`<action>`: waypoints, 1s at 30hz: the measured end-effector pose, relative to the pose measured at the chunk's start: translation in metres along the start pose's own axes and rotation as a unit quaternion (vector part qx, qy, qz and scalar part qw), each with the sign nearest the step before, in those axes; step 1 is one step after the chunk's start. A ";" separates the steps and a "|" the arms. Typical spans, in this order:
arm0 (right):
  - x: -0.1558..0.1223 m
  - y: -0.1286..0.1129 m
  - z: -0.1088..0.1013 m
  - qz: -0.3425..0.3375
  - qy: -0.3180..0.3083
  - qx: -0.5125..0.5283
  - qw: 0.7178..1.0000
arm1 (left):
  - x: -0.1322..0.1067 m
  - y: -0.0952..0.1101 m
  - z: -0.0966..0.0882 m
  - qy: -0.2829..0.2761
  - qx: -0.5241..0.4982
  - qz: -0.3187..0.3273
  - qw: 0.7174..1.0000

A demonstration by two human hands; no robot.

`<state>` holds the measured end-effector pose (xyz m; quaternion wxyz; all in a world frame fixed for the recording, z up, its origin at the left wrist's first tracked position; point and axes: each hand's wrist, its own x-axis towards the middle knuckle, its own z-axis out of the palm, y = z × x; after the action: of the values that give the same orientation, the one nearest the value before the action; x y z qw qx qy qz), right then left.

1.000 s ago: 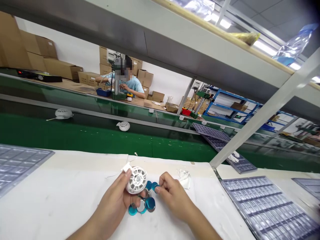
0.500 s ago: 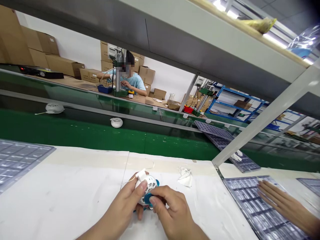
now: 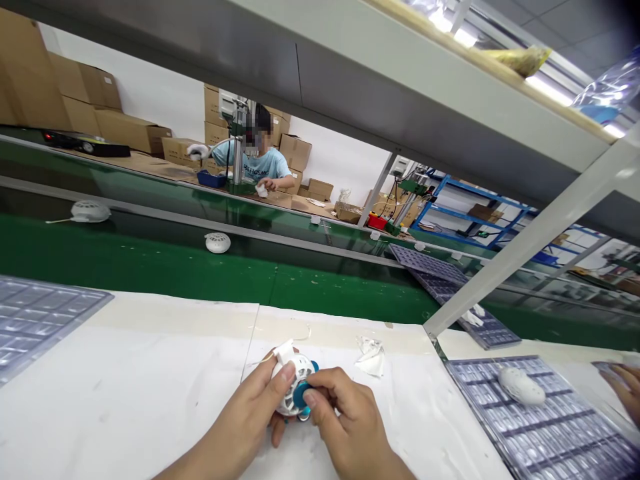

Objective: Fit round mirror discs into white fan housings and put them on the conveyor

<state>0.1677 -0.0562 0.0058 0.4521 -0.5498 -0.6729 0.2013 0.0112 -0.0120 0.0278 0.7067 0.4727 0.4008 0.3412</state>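
Observation:
My left hand [image 3: 255,400] is wrapped round a small white round vented housing [image 3: 295,368], which looks like a mini fan, with a white clip-like part and a thin cord at its top. Against the housing's lower right side lies a round blue disc [image 3: 301,395]. My right hand [image 3: 350,413] pinches this disc at its edge between thumb and index finger. More blue shows behind the housing, and a small shiny ring sits below it. What lies under my left fingers is hidden.
A crumpled white tissue [image 3: 370,355] lies on the white table [image 3: 125,400]. Plastic trays [image 3: 545,427] stand left and right; one bears a white housing [image 3: 523,385]. Beyond runs a green conveyor [image 3: 250,280] with white housings [image 3: 218,242]. A slanted post [image 3: 530,240] and overhead shelf frame the view. A co-worker sits across.
Both hands stay in place, with the blue disc turned slightly. Housings on the conveyor moved left. Another person's hand withdrew to the right, and a white housing now shows on the right tray.

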 end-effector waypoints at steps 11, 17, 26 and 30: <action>-0.001 0.001 -0.001 0.032 -0.014 0.025 0.999 | -0.002 0.003 0.000 0.002 0.037 -0.008 0.999; 0.001 0.002 0.001 0.061 -0.025 0.045 0.997 | 0.000 -0.002 -0.002 0.003 0.044 -0.016 0.999; 0.002 0.003 0.003 0.182 -0.002 0.180 0.967 | 0.007 -0.009 -0.010 -0.100 0.034 0.013 0.994; 0.003 -0.006 0.012 0.172 -0.087 0.390 0.900 | 0.000 -0.008 -0.005 -0.114 -0.076 0.006 0.991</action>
<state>0.1542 -0.0524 0.0059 0.5283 -0.4164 -0.4724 0.5696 0.0073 -0.0128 0.0186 0.7795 0.4564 0.2874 0.3186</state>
